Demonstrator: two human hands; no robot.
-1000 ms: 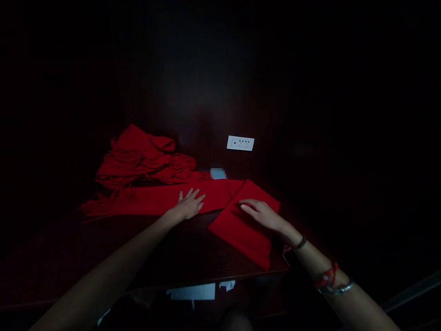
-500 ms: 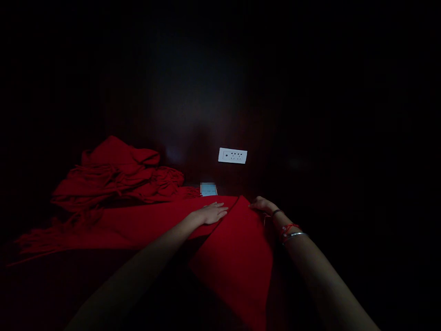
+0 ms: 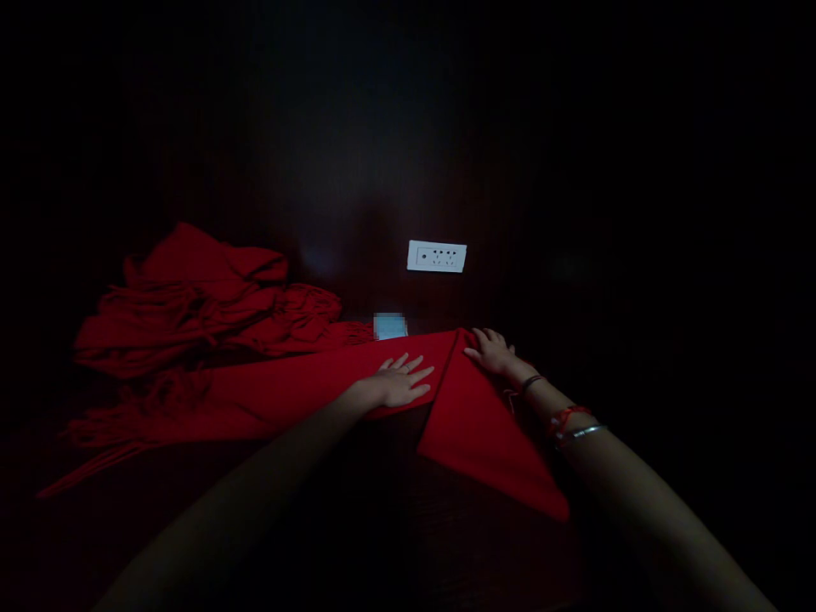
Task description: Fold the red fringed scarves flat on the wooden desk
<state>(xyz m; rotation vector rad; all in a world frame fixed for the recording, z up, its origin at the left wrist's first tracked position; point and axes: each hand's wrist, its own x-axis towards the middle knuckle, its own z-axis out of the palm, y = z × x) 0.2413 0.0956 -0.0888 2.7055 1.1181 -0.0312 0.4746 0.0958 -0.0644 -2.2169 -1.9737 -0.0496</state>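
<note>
A long red scarf (image 3: 306,387) with a fringed left end lies on a dark surface, its right part folded over at a slant toward me. My left hand (image 3: 401,382) rests flat on the scarf just left of the fold, fingers spread. At the far right corner of the fold, my right hand (image 3: 494,350) lies over the cloth with its fingers apart and the palm down. The folded flap reaches to the lower right, below my right forearm.
Behind the scarf's left part is a heap of red fringed cloth (image 3: 197,297). A small pale blue card or paper (image 3: 390,326) sits at the back, partly blurred. On the dark wall is a white power socket panel (image 3: 437,257).
My right hand has gone from gripping the scarf's corner to lying spread on it. The flap's lower end has swung right. My left hand's fingers have spread wider. The view has tilted down slightly.
</note>
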